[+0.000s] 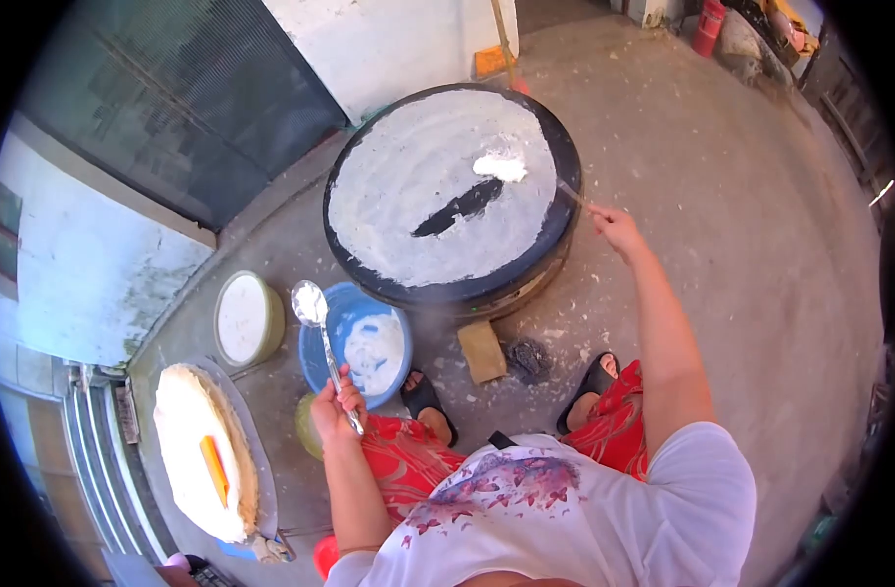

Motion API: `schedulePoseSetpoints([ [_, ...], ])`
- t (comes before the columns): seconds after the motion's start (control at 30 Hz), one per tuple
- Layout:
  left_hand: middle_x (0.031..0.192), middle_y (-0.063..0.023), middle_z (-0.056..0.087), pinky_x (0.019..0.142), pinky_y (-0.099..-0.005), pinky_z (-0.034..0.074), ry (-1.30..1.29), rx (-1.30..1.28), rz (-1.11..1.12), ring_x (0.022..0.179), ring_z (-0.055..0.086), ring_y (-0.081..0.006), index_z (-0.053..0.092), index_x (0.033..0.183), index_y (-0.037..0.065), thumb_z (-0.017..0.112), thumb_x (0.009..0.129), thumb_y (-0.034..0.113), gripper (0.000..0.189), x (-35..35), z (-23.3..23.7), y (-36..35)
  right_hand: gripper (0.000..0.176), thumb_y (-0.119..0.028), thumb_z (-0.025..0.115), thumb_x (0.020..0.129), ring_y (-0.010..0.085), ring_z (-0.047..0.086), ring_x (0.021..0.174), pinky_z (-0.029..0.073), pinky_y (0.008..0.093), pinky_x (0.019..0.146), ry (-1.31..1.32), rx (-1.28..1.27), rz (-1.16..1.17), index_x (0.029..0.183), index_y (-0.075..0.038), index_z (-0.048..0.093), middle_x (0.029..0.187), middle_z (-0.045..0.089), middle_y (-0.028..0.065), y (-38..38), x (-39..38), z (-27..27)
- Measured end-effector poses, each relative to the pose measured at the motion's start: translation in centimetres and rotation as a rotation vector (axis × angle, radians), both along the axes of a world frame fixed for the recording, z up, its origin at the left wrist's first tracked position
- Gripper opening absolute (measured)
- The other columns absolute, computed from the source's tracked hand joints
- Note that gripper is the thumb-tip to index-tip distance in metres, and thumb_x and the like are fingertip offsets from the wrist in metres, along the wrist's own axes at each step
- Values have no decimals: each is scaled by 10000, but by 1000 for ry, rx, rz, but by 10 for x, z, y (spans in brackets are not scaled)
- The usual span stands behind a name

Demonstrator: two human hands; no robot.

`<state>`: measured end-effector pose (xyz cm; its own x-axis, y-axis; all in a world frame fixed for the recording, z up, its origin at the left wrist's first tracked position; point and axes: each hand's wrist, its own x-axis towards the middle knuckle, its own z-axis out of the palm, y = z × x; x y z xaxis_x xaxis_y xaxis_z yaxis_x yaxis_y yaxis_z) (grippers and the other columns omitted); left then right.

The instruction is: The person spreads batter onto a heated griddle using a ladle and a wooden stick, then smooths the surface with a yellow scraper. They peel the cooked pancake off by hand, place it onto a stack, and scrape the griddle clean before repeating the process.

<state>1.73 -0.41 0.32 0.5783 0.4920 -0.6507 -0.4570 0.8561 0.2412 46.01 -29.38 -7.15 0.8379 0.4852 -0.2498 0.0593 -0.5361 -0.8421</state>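
My left hand (340, 409) is closed around the handle of a large metal spoon (311, 305). White batter coats its bowl, which is held beside a blue basin (405, 367) with more white batter inside. My right hand (619, 233) grips a thin-handled tool (573, 194) at the right edge of a round black griddle (567, 157); the tool's far end is hard to make out. A thin layer of batter (398, 186) covers most of the griddle. A thicker white lump (501, 166) lies at its upper right, and a dark uncoated strip shows near the middle.
A pale bucket (269, 328) of white liquid stands left of the basin. Further left, a stack of thin pancakes (188, 430) carries an orange object (215, 470). A brown block (481, 352) and a dark crumpled lump (528, 360) lie before the griddle.
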Motion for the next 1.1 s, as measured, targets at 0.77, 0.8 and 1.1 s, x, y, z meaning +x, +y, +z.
schedulePoseSetpoints([
  [0.77,712,-74,469,408,-224,331,52,121,-232,497,391,-114,454,1076,-71,362,907,169,308,-1,5,-11,292,-248,503,845,255,594,902,461,333,800,-145,-95,-86,1127,-242,577,991,626,101,28,-96,0],
  [0.8,710,-74,470,407,-222,331,39,138,-247,498,392,-112,454,1079,-70,363,906,169,308,-1,6,-12,289,-241,500,847,260,594,890,462,334,795,-93,27,-240,1125,-239,579,983,627,103,24,-96,-19],
  [1.1,698,-95,510,396,-220,325,70,299,-415,476,393,-112,450,1093,-70,363,906,181,325,0,17,-20,274,-172,462,863,280,608,884,471,351,749,11,-6,39,1110,-181,582,934,629,154,57,-145,30],
])
